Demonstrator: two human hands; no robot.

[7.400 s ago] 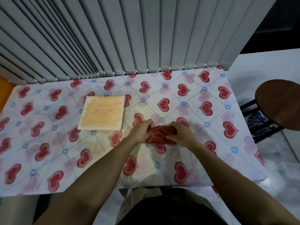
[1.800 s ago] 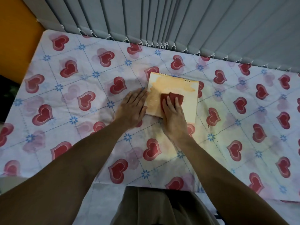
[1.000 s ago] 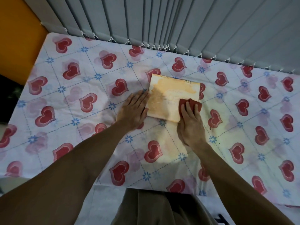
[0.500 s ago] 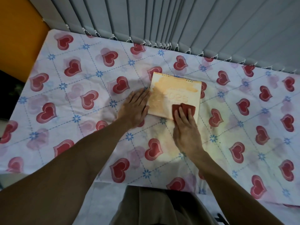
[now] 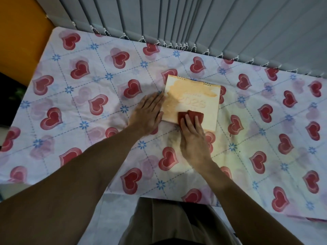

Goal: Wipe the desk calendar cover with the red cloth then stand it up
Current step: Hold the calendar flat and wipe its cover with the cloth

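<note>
Nearest, at the bottom edge, tan trousers (image 5: 169, 225) seen from above. Two bare arms reaching out over one table, covered by one white tablecloth (image 5: 74, 103) with many red hearts and small blue flowers — too many to count. One left hand (image 5: 147, 114) lying flat and loose on the tablecloth, fingers straight, gripping nothing, its fingertips touching the left edge of the desk calendar (image 5: 192, 101). One right hand (image 5: 192, 138) also spread flat, fingers pressing down on one red cloth (image 5: 191, 116) rather than closing round it. Red cloth folded small, sitting on the near part of the calendar cover, just left of the middle, its near end under the fingers. One desk calendar only, lying flat on the table near the middle, not standing. Pale cream cover with an orange wash and raised numbers reading 2023, though the last one is hard to read. Two short bits of wire binding along the far edge. Past the table, many grey blind slats (image 5: 194, 23) hanging down, with a string of small white beads along the bottom. Far left — one orange wall (image 5: 21, 32).
</note>
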